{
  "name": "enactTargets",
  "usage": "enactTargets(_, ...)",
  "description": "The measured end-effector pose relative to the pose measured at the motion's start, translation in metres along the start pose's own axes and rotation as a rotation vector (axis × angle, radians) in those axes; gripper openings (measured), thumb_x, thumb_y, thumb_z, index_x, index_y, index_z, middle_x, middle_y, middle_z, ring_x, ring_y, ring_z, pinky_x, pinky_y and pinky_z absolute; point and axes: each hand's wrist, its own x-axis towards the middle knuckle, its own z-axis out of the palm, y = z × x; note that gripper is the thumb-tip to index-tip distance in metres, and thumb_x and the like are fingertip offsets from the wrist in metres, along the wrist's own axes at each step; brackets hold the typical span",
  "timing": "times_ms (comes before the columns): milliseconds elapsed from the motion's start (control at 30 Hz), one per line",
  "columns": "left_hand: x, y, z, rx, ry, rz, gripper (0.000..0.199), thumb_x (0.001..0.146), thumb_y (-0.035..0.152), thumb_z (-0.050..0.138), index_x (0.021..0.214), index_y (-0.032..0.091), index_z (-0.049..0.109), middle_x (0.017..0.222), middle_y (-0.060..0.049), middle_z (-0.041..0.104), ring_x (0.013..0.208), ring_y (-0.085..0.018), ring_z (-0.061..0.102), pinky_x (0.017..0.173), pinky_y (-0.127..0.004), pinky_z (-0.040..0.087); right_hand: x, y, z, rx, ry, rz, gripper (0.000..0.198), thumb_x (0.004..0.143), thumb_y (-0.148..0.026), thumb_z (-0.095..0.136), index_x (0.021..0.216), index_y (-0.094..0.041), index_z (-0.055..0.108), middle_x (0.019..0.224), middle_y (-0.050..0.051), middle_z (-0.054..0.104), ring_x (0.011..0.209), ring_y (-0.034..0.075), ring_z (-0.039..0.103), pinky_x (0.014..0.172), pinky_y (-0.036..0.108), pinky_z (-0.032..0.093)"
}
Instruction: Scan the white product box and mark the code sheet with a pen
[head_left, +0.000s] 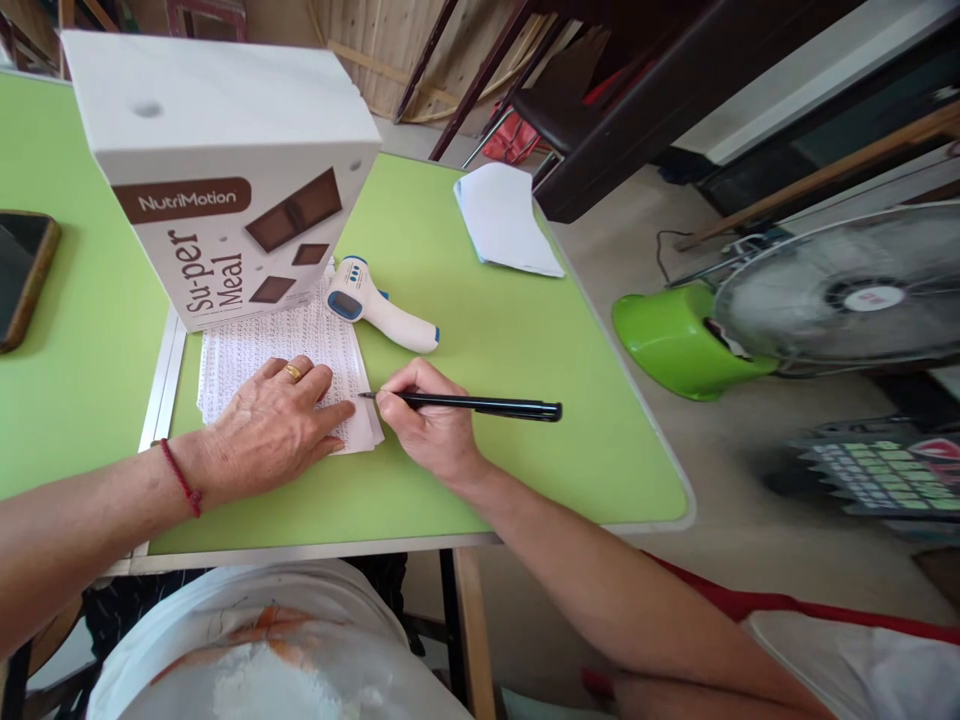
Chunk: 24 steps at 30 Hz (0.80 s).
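Left hand (274, 425) flat on paper (289, 350); right hand (427, 425) grips pen (469, 404), tip seemingly touching it.

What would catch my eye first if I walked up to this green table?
Probably the big white NutriMotion box standing at the table's far left, over a sheet of dense writing. The left hand presses that sheet flat while the right hand holds a black pen at its edge.

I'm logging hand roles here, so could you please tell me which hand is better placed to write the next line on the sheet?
The right hand: it already has the black pen in its grip, tip at the edge of the written sheet. The left hand lies flat on that sheet.
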Motion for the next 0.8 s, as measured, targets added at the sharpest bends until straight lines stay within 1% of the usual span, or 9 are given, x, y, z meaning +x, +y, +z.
enactTargets(167, 0.000, -0.001, 0.001, 0.004, -0.004, 0.003, 0.021, 0.093, 0.033, 0.060, 0.109, 0.022, 0.066, 0.094, -0.010, 0.055, 0.083, -0.025, 0.051, 0.075, -0.039, 0.043, -0.001, 0.002, -0.001, 0.016, 0.041, -0.005, 0.014, 0.075, -0.019, 0.056, 0.063, -0.023, 0.049, 0.053, -0.006, 0.051, 0.048, 0.010, 0.045, 0.047, 0.023, 0.039)
enactTargets(600, 0.001, 0.000, 0.000, 0.008, -0.018, -0.004, 0.020, 0.092, 0.032, 0.060, 0.108, 0.022, 0.066, 0.093, -0.009, 0.056, 0.085, -0.025, 0.051, 0.076, -0.038, 0.042, -0.001, 0.001, 0.000, -0.033, 0.000, -0.040, 0.016, 0.075, -0.017, 0.055, 0.062, -0.023, 0.046, 0.051, -0.007, 0.047, 0.046, 0.009, 0.042, 0.046, 0.023, 0.037)
enactTargets(667, 0.000, 0.000, 0.000, 0.006, -0.017, -0.002, 0.020, 0.093, 0.033, 0.059, 0.108, 0.022, 0.066, 0.094, -0.010, 0.056, 0.086, -0.026, 0.052, 0.076, -0.039, 0.043, -0.001, 0.003, -0.002, -0.055, 0.032, -0.049, 0.015, 0.074, -0.017, 0.056, 0.064, -0.023, 0.046, 0.052, -0.007, 0.048, 0.047, 0.010, 0.044, 0.048, 0.023, 0.039)
enactTargets(800, 0.000, -0.001, 0.004, -0.004, 0.007, 0.010, 0.019, 0.092, 0.033, 0.059, 0.104, 0.021, 0.067, 0.094, -0.010, 0.057, 0.086, -0.027, 0.053, 0.075, -0.040, 0.045, 0.003, -0.001, -0.011, -0.166, 0.166, -0.094, 0.009, 0.075, -0.017, 0.058, 0.072, -0.023, 0.052, 0.057, -0.007, 0.053, 0.050, 0.010, 0.050, 0.051, 0.024, 0.044)
